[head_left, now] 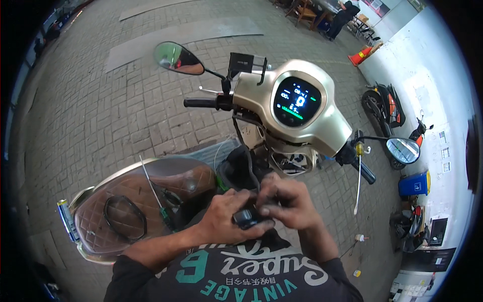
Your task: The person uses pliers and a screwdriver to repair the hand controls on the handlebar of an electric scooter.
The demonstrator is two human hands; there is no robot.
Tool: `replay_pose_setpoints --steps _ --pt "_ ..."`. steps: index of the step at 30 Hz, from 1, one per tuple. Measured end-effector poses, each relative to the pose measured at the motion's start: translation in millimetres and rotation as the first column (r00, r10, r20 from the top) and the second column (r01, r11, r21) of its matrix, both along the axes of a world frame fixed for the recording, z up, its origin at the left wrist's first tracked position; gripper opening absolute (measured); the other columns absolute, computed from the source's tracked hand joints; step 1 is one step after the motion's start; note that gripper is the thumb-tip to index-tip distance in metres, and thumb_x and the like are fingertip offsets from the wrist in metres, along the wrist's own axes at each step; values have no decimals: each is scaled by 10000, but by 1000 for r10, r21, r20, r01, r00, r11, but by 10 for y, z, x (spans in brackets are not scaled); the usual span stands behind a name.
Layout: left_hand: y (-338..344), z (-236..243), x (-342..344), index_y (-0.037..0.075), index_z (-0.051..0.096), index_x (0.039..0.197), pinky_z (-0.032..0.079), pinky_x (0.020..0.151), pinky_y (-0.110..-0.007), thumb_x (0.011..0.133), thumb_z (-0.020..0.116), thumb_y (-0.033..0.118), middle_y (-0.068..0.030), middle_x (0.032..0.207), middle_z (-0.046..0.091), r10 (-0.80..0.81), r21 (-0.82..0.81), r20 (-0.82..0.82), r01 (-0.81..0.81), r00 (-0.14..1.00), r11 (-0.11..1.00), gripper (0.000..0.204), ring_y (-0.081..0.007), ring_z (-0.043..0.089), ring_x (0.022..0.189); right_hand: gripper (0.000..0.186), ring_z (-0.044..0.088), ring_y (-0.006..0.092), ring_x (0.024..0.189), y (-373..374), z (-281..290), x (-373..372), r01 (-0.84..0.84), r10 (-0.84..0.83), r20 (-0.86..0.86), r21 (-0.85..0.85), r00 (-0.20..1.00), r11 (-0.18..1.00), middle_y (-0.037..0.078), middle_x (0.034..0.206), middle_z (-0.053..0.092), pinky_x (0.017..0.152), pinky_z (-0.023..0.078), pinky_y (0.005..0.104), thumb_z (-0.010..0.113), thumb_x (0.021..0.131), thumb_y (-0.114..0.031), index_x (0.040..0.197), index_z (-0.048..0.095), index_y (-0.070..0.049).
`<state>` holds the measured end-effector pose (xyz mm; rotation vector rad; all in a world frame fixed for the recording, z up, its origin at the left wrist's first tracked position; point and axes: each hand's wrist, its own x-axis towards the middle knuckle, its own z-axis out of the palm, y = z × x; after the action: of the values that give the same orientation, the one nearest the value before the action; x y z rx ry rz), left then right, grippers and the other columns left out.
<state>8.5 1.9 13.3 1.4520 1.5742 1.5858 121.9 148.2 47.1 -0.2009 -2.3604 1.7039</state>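
Close to my body, my left hand (225,216) is wrapped round a small black glossy box-shaped part (245,218). Over its upper edge my right hand (288,201) bends with thumb and fingers pinched together; what sits between those fingertips is hidden. Just beyond both hands is the champagne-gold front of a scooter (334,128), with its round display (297,101) lit. To the left is its brown quilted seat (191,176) under clear film. A green-handled screwdriver (155,190) and a black ring-shaped frame (125,219) lie on that seat.
A yellow-handled screwdriver (358,171) hangs at the right handlebar. Mirrors (179,57) stick out on both sides. Parked motorbikes (385,108), a blue bin (415,184) and an orange cone (358,56) stand along the right wall. A person (343,20) is far back.
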Motion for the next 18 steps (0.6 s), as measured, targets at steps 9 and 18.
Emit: replay_pose_setpoints --steps 9,18 --pt "12 -15 22 -7 589 895 483 619 -355 652 786 272 -122 746 592 -10 -55 16 11 1000 998 418 -275 580 655 120 499 173 648 44 1 -33 0 -3 63 38 998 999 27 739 628 656 389 306 720 708 -85 771 618 -82" --pt "18 -35 -6 -1 588 897 487 589 -354 665 783 284 -119 763 601 24 7 -42 -23 999 1000 416 -272 576 633 133 496 170 649 77 51 7 -162 161 -19 -69 987 984 42 724 614 620 397 291 734 694 -62 780 632 -63"
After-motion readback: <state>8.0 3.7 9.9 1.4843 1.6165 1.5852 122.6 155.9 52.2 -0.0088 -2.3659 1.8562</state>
